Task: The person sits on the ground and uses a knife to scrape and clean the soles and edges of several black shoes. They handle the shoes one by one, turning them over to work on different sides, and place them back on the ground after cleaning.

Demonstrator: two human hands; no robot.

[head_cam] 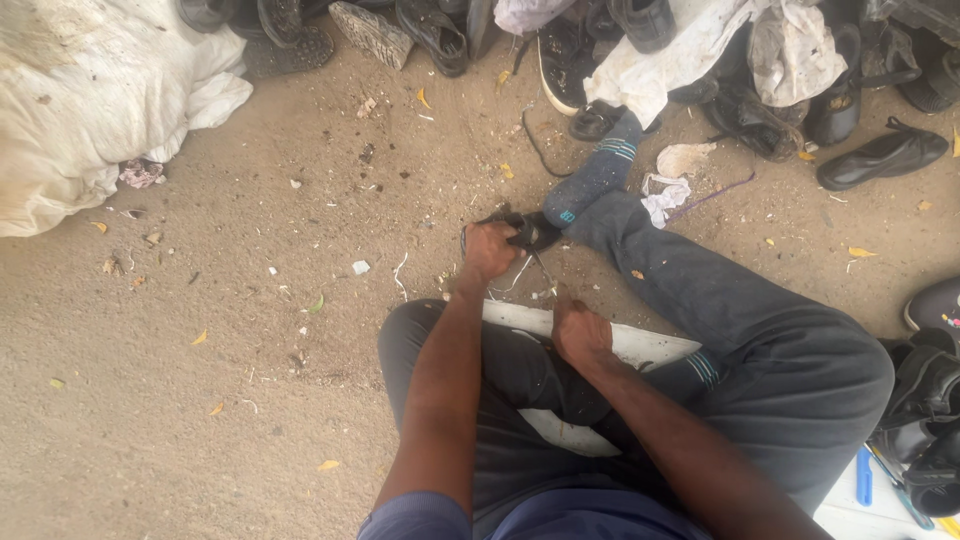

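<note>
A black shoe (525,230) is gripped by the closed left hand (488,250) on the dirt floor (200,400), against a socked foot (595,180). The right hand (582,332) is curled shut just beside a white board (640,345).

Two hands, left (490,250) and right (580,335), one white sack (80,100), one white board (640,345), two striped socks (600,175), and perhaps a dozen dark shoes (880,158) heaped along the edge.

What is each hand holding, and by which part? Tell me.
The left hand clamps a black shoe by its near end. The right hand sits just behind it; whether its grip holds anything cannot be told.
</note>
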